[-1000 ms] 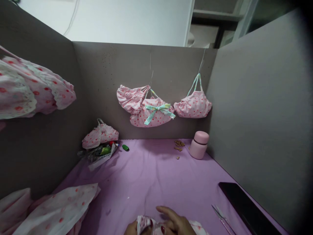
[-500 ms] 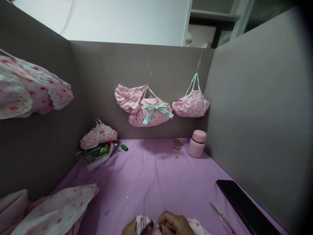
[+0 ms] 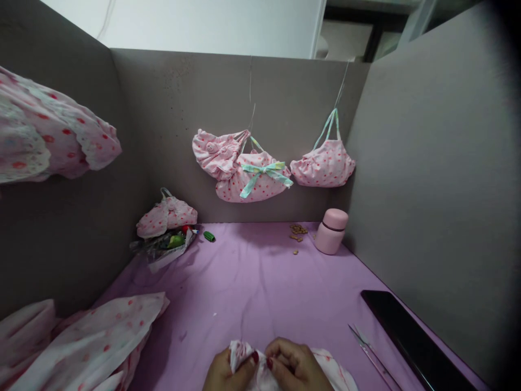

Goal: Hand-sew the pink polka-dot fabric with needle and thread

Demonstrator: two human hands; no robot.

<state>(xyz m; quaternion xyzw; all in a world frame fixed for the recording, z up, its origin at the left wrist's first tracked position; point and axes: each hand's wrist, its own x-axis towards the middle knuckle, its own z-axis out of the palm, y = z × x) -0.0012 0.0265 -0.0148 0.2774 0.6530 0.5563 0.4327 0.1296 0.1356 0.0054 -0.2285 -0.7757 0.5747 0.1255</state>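
Observation:
At the bottom edge, my left hand and my right hand are both closed on a small bunched piece of pink dotted fabric, thumbs pinching it together in the middle. More of the same cloth spreads out to the right under my right hand. The hands rest on a purple cloth covering the table.
Small scissors and a black phone lie at right. A pink jar, brown bits, a green cap and a bag of items sit at the back. Dotted fabric bags hang on grey partitions; loose fabric lies at left.
My right hand's fingers, stretched out a second ago, have curled shut on the fabric. Both hands show more fully as the view tilted down slightly.

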